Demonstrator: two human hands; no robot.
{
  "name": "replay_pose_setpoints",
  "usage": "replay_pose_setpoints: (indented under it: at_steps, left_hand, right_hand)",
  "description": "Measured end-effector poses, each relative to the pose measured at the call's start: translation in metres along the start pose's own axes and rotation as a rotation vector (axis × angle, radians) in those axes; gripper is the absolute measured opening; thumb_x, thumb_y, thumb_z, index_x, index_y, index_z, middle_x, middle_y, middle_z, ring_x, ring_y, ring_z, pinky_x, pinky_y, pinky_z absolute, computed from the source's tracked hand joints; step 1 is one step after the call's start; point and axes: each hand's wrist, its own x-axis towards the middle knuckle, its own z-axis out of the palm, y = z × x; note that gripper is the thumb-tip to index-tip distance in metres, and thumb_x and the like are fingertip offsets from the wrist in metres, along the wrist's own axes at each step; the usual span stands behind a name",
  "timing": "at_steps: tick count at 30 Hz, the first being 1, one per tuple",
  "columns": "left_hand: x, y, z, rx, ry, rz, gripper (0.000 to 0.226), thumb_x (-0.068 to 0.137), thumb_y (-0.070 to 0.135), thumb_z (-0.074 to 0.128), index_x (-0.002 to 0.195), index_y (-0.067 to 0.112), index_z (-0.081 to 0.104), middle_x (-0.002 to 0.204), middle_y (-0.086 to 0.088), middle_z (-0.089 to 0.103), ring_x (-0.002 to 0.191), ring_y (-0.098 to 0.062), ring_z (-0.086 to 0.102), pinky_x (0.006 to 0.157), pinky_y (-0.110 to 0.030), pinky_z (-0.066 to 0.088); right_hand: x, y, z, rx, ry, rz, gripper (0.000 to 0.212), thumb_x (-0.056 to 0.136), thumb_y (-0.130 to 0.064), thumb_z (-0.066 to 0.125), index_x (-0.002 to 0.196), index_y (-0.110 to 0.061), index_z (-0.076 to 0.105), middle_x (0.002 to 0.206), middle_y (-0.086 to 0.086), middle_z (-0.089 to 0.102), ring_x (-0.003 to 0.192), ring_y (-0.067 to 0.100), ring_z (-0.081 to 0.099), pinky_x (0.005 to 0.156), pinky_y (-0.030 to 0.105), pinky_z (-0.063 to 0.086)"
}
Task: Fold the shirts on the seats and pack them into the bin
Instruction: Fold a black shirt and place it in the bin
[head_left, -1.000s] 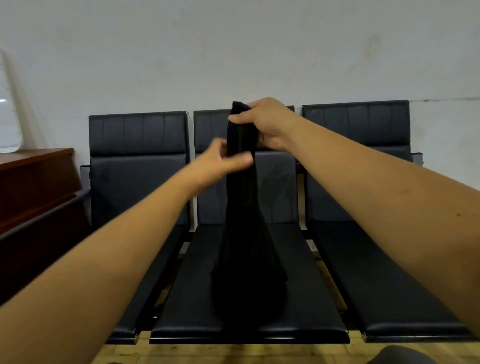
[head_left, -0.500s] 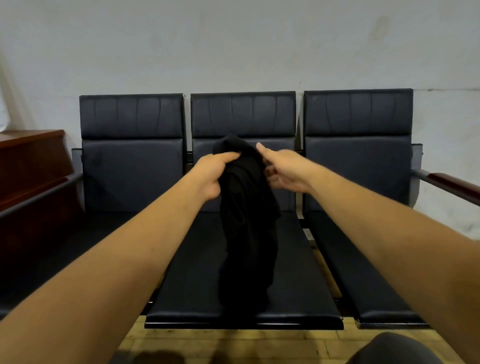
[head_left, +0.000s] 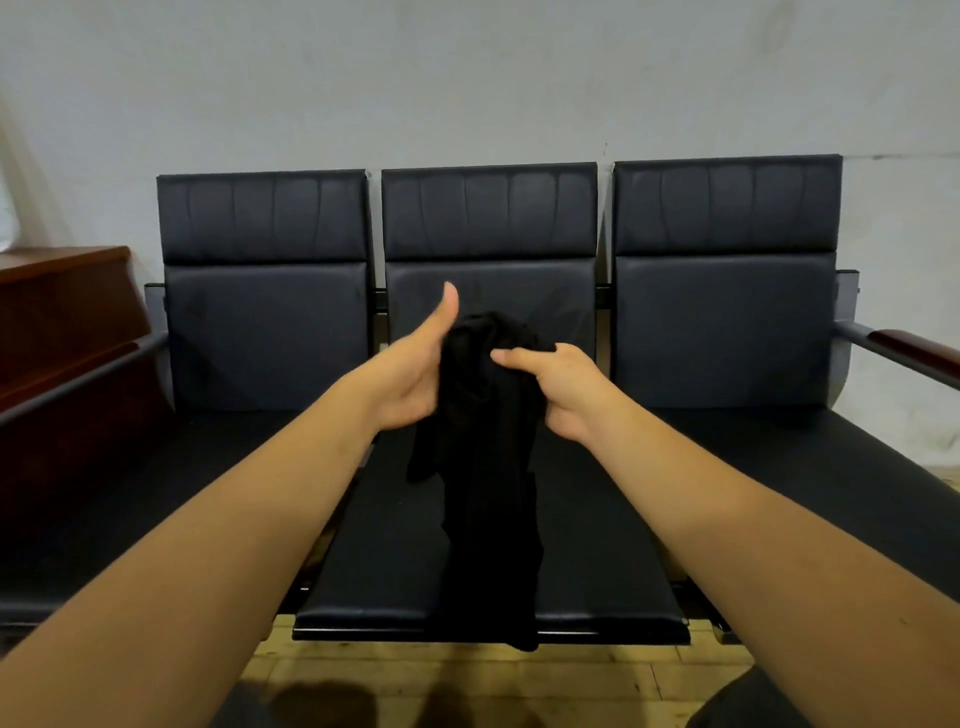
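Only the right hand (head_left: 566, 389) clearly pinched the bunched black shirt (head_left: 488, 467), the left hand (head_left: 410, 374) hiding its hold behind cloth, so the shirt could slide off the bench (head_left: 415, 618) at its front edge.

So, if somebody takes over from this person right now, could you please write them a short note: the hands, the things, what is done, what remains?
Right hand: grips the bunched top of the black fabric shirt.
Left hand: palm against the shirt's side, thumb raised off it; fingers hidden behind the cloth.
Shirt: hangs crumpled over the middle black padded seat, its lower end past the seat's front edge.
Done: shirt is lifted; no neat fold shows.
Left: fold it and pack it. Neither the bin nor any other shirt is in view.
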Motion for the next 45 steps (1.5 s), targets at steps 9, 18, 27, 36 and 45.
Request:
replay_pose_setpoints:
  at_steps: [9,18,27,36,45]
  left_hand:
    - [0.007,-0.055,-0.007,0.253,0.336,0.18,0.048,0.085,0.016,0.079,0.128,0.013,0.058,0.122,-0.002,0.072,0.114,-0.016,0.068,0.107,-0.041,0.049]
    - [-0.005,-0.027,-0.018,-0.545,0.534,0.088,0.022,0.097,0.019,0.052,0.107,0.008,0.068,0.098,-0.012,0.077,0.099,-0.03,0.071,0.082,-0.045,0.055]
    - [-0.012,-0.009,-0.04,-0.399,0.429,0.124,0.012,0.094,0.009,0.064,0.103,0.005,0.07,0.096,-0.01,0.075,0.087,-0.023,0.075,0.078,-0.037,0.061]
    - [-0.004,0.009,-0.081,0.438,0.806,0.061,0.01,0.097,0.011,0.063,0.096,0.002,0.069,0.105,-0.015,0.071,0.097,-0.028,0.068,0.091,-0.043,0.057]
    - [-0.01,0.023,-0.101,-0.254,0.764,-0.058,0.022,0.104,0.022,0.049,0.096,0.009,0.063,0.095,-0.01,0.068,0.087,-0.027,0.065,0.07,-0.043,0.051]
  right_hand:
    - [0.011,-0.013,-0.014,0.079,-0.003,0.222,0.026,0.089,0.003,0.061,0.114,0.003,0.068,0.113,0.019,0.073,0.095,0.031,0.072,0.08,0.039,0.061]
    - [0.013,-0.005,-0.05,0.03,-0.013,0.265,0.03,0.096,0.003,0.058,0.126,0.003,0.062,0.117,0.017,0.073,0.105,0.03,0.073,0.082,0.041,0.062]
    - [0.015,0.012,-0.08,0.193,0.187,0.316,0.03,0.097,-0.022,0.065,0.124,-0.01,0.065,0.115,0.01,0.073,0.106,0.029,0.068,0.081,0.045,0.053]
    - [0.033,-0.013,-0.098,0.292,0.423,0.158,0.028,0.091,-0.026,0.073,0.114,-0.011,0.072,0.104,0.012,0.076,0.092,0.032,0.073,0.062,0.04,0.059]
    - [0.033,-0.027,-0.113,0.119,0.181,0.185,0.029,0.098,-0.009,0.06,0.126,-0.001,0.063,0.125,0.015,0.07,0.108,0.029,0.071,0.085,0.039,0.06]
